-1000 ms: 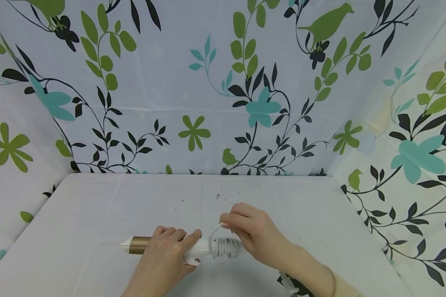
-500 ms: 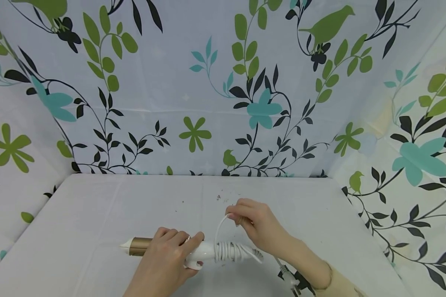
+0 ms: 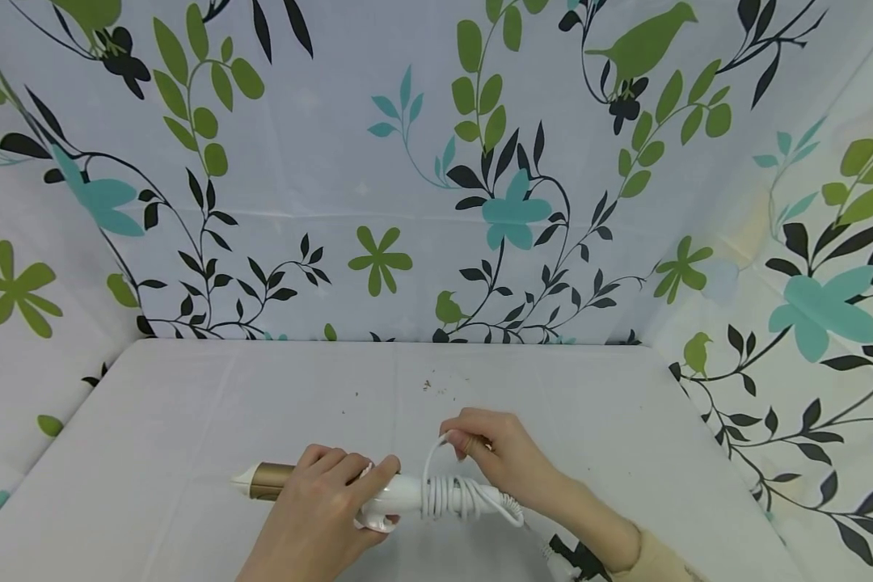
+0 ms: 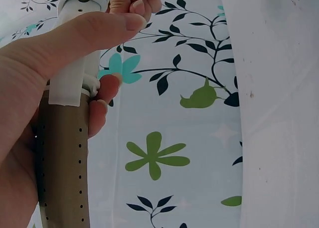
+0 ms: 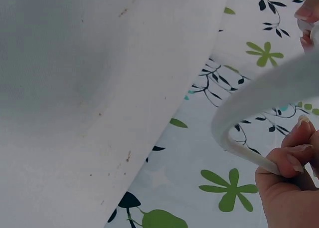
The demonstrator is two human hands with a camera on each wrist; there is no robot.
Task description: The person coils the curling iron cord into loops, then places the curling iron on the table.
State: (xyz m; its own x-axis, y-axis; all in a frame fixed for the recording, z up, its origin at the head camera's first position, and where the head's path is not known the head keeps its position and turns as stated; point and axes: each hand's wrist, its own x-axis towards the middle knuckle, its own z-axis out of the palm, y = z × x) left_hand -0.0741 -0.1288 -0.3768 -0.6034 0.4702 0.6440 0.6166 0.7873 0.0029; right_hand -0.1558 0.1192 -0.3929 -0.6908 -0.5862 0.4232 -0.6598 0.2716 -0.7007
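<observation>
A curling iron (image 3: 271, 482) with a gold barrel, pale tip and white handle lies crosswise just above or on the white table; which, I cannot tell. My left hand (image 3: 327, 501) grips it where barrel and handle meet. In the left wrist view, rows of small holes run along the gold barrel (image 4: 65, 158), and the thumb crosses the white part. White cord (image 3: 447, 497) is wound in several turns round the handle, with loose loops at its right end. My right hand (image 3: 509, 457) pinches a raised stretch of this cord above the handle; the cord (image 5: 264, 98) bends close to the right wrist camera.
Beside my right forearm lies a white plug (image 3: 562, 566), next to a black item (image 3: 584, 558) partly hidden by the arm. Small dark specks (image 3: 428, 385) mark the white table (image 3: 298, 388). Leaf-patterned cloth (image 3: 305, 178) hangs behind and at both sides.
My right hand drew the cord up and to the right, then dipped slightly. Loops at the handle's right end have come into view and sag looser. The left hand keeps nearly the same place.
</observation>
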